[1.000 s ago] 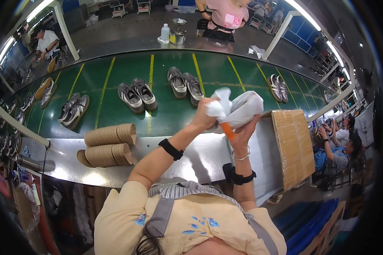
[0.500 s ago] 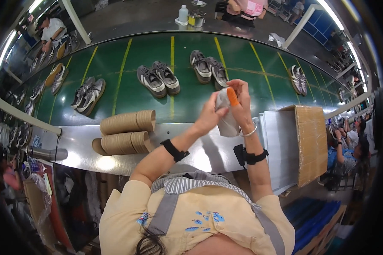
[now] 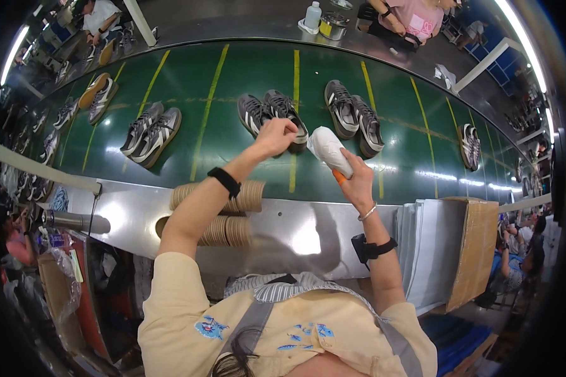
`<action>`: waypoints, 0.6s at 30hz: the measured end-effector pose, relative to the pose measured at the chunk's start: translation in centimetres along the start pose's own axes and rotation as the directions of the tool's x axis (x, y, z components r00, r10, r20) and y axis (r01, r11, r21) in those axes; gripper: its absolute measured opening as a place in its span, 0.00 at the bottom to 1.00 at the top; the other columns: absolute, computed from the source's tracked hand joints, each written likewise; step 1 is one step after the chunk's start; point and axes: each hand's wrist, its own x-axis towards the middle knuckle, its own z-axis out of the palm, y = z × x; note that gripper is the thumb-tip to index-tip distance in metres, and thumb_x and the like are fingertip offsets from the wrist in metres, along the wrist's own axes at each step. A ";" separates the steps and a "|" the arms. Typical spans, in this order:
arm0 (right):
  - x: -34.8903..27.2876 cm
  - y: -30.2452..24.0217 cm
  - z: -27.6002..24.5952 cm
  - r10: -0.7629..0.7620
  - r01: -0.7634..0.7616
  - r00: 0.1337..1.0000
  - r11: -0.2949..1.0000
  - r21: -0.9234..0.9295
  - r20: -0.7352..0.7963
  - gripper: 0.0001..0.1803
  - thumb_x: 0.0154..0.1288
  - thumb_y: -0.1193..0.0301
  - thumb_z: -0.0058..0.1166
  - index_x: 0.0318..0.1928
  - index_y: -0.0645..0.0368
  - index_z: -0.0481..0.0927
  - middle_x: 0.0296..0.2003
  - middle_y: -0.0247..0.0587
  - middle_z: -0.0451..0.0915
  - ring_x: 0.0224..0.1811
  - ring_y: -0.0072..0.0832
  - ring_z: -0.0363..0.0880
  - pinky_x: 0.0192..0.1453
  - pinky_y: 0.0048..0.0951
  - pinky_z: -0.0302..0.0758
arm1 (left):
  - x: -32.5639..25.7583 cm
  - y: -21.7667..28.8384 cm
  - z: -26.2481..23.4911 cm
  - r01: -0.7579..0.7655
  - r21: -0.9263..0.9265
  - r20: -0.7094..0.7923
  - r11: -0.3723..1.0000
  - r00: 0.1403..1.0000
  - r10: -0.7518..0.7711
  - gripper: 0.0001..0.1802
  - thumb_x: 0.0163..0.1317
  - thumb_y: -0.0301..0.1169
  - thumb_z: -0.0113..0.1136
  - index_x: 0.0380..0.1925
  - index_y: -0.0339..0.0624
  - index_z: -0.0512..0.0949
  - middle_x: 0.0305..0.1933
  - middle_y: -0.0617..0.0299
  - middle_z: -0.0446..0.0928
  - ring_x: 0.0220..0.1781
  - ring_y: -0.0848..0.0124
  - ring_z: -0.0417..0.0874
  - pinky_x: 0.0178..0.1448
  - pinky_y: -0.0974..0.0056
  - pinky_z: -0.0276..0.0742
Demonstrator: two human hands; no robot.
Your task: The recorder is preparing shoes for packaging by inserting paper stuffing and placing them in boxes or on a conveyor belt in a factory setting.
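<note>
In my right hand point(image 3: 357, 182) is a rounded bundle of white paper point(image 3: 331, 149), held slanting over the near edge of the green belt. An orange finger cot point(image 3: 339, 177) covers a digit of that hand, against the bundle's lower end. My left hand point(image 3: 274, 138) has its fingers drawn together over a pair of grey sneakers point(image 3: 253, 113) with white stripes. Whether it pinches anything or touches the shoe cannot be made out. Just beyond the bundle, a second grey pair point(image 3: 353, 116) stands on the belt.
Two stacks of brown moulded shoe forms point(image 3: 223, 231) lie on the metal bench point(image 3: 295, 229), partly behind my left forearm. White sheets point(image 3: 421, 251) fill a cardboard box point(image 3: 475, 251) at right. More sneakers point(image 3: 152, 135) sit along the belt point(image 3: 198, 75). A co-worker point(image 3: 415, 25) stands across.
My hands have parted: the left has moved away to the nearer sneakers, while the right keeps the paper bundle, now tilted outward. Shoes and bench appear farther right in the view.
</note>
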 end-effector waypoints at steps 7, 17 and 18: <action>6.4 1.5 6.4 0.037 -0.010 0.976 0.993 -0.122 0.215 0.23 0.47 0.68 0.65 0.48 0.54 0.80 0.31 0.52 0.82 0.34 0.51 0.81 0.40 0.45 0.77 | 8.2 -8.0 3.7 -0.079 0.577 -0.183 0.813 0.957 0.224 0.33 0.45 0.30 0.69 0.51 0.38 0.64 0.51 0.48 0.67 0.52 0.46 0.73 0.51 0.48 0.75; 15.0 3.3 16.0 0.070 0.052 0.926 0.949 -0.310 0.371 0.21 0.46 0.67 0.63 0.41 0.61 0.73 0.23 0.54 0.80 0.28 0.54 0.80 0.35 0.50 0.75 | 12.6 -10.8 0.3 -0.361 0.463 0.136 0.809 0.931 0.338 0.24 0.48 0.30 0.63 0.44 0.33 0.66 0.42 0.45 0.71 0.36 0.45 0.79 0.40 0.49 0.79; 15.3 3.7 17.7 0.069 0.068 0.939 0.924 -0.377 0.337 0.22 0.46 0.67 0.63 0.42 0.62 0.72 0.22 0.54 0.80 0.28 0.54 0.80 0.33 0.51 0.74 | 12.8 -10.9 0.3 -0.394 0.462 0.155 0.795 0.918 0.365 0.24 0.48 0.31 0.62 0.43 0.33 0.66 0.42 0.44 0.71 0.37 0.45 0.79 0.40 0.49 0.79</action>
